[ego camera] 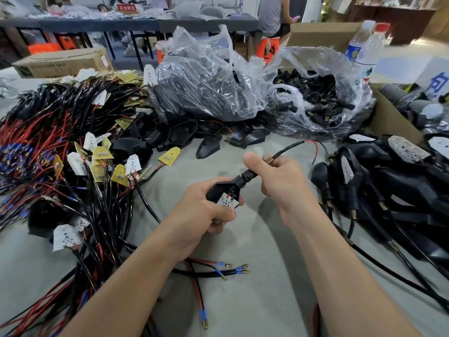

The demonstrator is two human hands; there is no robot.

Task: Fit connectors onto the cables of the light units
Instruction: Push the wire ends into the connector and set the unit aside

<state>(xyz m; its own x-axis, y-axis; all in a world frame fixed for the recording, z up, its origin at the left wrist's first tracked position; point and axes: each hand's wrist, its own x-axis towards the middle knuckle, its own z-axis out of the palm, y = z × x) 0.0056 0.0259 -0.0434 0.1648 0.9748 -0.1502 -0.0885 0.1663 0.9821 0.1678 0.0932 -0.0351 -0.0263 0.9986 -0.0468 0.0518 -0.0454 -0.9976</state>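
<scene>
My left hand (204,210) grips a black light housing (224,190) with a small white LED board (227,201) set in it. A black connector (249,176) sits on the housing's neck, and my right hand (279,178) grips it with the thumb raised. A brass threaded end (267,160) shows above my right fingers. The black cable (289,148) runs out up and to the right, ending in red and blue wires (315,148).
A heap of cabled LED boards (73,147) lies at the left. Empty housings (175,135) and two plastic bags (209,76) of black connectors (320,98) sit behind. Assembled units (379,181) pile up at the right. Loose cable ends (218,271) lie near my left forearm.
</scene>
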